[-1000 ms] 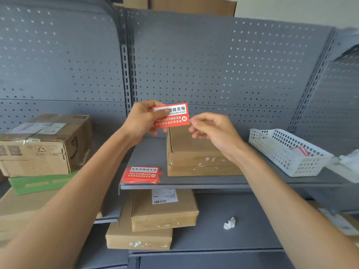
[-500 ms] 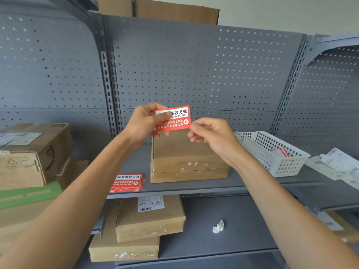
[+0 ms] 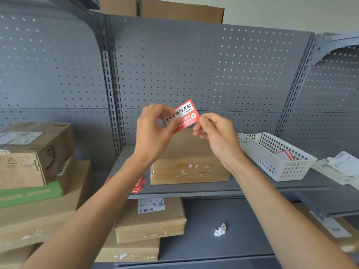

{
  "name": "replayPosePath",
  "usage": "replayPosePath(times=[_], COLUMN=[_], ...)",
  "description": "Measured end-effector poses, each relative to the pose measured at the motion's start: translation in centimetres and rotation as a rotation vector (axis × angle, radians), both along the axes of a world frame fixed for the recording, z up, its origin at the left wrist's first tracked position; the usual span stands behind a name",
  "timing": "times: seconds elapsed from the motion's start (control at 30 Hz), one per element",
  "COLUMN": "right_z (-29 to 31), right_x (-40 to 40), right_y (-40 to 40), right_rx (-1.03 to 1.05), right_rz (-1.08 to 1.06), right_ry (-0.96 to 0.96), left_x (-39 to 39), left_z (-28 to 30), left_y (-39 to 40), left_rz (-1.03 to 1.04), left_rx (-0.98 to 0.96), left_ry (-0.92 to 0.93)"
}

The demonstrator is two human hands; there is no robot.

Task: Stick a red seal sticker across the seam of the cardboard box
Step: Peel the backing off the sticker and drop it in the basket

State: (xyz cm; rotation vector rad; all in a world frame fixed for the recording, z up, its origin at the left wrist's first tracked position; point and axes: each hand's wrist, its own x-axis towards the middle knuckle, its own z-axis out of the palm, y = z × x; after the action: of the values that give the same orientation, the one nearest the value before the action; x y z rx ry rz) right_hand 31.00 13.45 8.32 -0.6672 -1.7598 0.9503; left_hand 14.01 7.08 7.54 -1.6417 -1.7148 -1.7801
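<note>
Both hands pinch one red sticker (image 3: 182, 115), above one cardboard box (image 3: 189, 164)

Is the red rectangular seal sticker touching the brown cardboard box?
Apart. In the head view, both hands hold the red rectangular seal sticker raised above the brown cardboard box.

The red seal sticker (image 3: 181, 115), level before, now tilts right end up as the left hand (image 3: 153, 131) curls over it.

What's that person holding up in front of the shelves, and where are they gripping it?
A red rectangular seal sticker, tilted. The left hand pinches its left end; the right hand fingertips meet its lower right corner.
</note>
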Motion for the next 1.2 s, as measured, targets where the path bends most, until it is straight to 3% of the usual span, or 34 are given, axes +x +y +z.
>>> replayPosePath(times=[0.1, 0.77, 1.2], right_z=[0.2, -0.4, -0.6], right_x=[-0.3, 0.9, 1.2], right_y=[-0.3, -1.0, -1.5], right_rx=[0.037, 0.302, 0.197], right_rz=[0.004, -0.149, -0.062], right_ry=[0.028, -0.023, -0.004], left_x=[1.9, 4.8, 4.4], left_z=[0.0, 0.3, 0.3], left_y=[-0.4, -1.2, -1.1], left_rz=[-0.049, -0.188, -0.136], left_rx=[0.057, 0.015, 0.02], left_ry=[0.092, 0.062, 0.095])
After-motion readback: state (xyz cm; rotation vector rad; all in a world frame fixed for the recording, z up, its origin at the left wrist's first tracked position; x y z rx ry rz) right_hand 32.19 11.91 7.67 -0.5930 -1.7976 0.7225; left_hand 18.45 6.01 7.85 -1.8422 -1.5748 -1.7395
